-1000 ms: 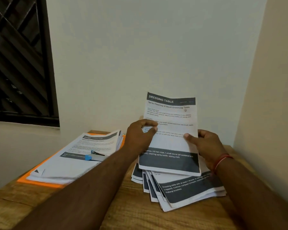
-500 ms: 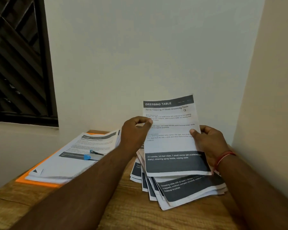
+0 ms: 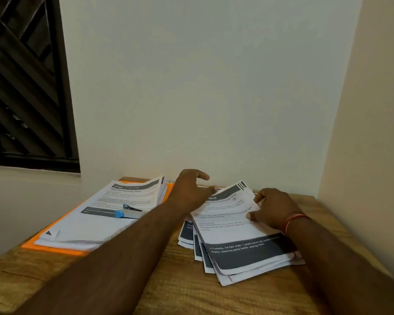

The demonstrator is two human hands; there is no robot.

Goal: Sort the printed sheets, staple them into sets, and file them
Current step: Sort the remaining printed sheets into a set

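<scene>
Head camera, from my left: a dark latticed window (image 3: pixel 28 83) in the wall, then the wooden table (image 3: pixel 191 292). On its left part lies an orange folder (image 3: pixel 55 248) with a thick stack of printed sheets (image 3: pixel 96 223) on it, and a blue-tipped stapler (image 3: pixel 128 212) rests on that stack. My left hand (image 3: pixel 189 192) reaches across just right of the stack, thumb lifted and fingers loosely apart, their tips at the upper left corner of the top sheet (image 3: pixel 228 228); it grips nothing. That sheet lies on a fanned loose pile (image 3: pixel 185 237) of printed sheets at the table's right. My right hand (image 3: pixel 271 212) pinches the sheet's right edge, thumb on the paper. A red thread (image 3: pixel 293 220) circles that wrist.
</scene>
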